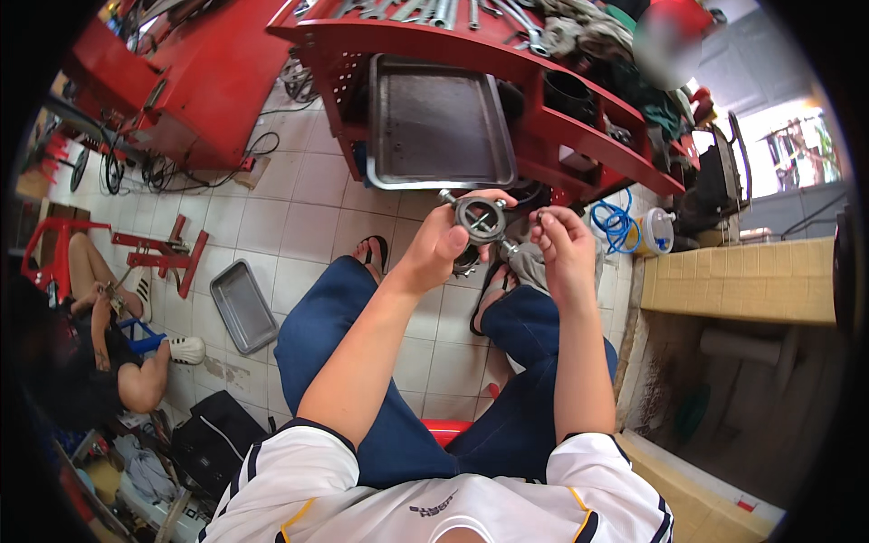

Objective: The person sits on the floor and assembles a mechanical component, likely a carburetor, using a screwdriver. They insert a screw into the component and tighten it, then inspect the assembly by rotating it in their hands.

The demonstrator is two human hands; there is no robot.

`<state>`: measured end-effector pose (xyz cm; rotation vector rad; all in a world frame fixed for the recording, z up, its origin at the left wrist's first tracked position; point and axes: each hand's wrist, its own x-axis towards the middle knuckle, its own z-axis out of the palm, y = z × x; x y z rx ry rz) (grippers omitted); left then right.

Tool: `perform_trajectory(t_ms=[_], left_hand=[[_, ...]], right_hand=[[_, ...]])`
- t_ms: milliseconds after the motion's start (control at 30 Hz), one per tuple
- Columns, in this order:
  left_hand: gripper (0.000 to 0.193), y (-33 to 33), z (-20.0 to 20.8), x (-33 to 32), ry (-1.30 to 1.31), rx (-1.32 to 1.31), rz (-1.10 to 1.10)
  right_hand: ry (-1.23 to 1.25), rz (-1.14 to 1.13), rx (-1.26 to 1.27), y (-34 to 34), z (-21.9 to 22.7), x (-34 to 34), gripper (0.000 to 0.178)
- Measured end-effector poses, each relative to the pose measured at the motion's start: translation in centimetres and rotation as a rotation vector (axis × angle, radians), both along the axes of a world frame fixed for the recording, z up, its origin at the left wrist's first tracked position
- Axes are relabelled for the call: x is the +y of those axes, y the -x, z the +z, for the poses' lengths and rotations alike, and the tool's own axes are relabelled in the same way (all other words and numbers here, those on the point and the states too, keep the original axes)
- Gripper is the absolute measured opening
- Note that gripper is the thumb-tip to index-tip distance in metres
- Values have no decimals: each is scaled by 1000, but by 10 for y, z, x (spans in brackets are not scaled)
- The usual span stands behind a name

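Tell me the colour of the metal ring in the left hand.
Metal ring: dark grey, head view.

Dark lettering (436,504) runs across the chest of my white shirt (371,520), upside down to me. A few dark characters mark a white object (172,523) at lower left.

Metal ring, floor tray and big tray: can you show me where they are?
Metal ring (485,240), head view: on its rim.
Floor tray (243,308), head view: bare bottom.
Big tray (436,127), head view: bare bottom.

I'm looking at a white shirt (380,511) with dark-edged short sleeves (303,462), yellow piping (296,518), dark chest lettering (434,504), blue jeans (319,330) and black sandals (384,247).
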<state>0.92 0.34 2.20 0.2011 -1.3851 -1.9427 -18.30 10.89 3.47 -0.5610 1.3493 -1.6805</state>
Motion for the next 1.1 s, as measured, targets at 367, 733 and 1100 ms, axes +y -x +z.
perform_trajectory(t_ms=[367, 733, 1100], left_hand=[[113, 30, -28, 39, 275, -151, 0], [118, 41, -42, 56, 208, -127, 35], [83, 35, -36, 52, -82, -214, -89]], right_hand=[[40, 266, -196, 0, -6, 36, 27], [-84, 178, 48, -2, 8, 41, 23], [-154, -78, -377, 9, -13, 37, 28]])
